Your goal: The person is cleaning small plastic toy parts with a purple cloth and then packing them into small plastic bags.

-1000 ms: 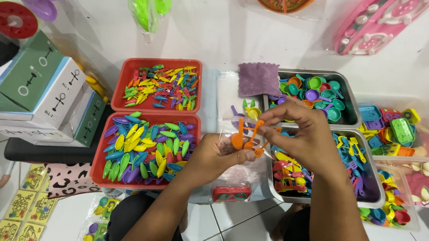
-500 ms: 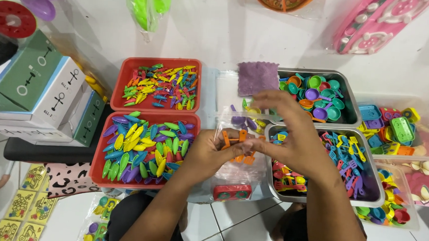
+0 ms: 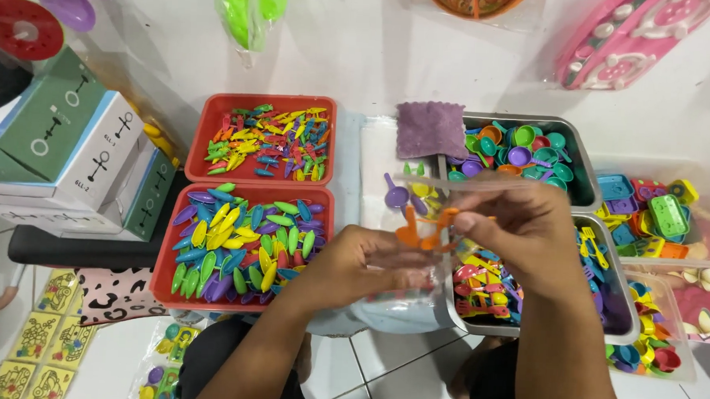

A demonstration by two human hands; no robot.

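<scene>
beside red trays (image 3: 179, 240), orange toy (image 3: 421, 230)

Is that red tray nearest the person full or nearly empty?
Full. The near red tray is heaped with colourful leaf-shaped plastic pieces that hide almost all of its floor.
</scene>
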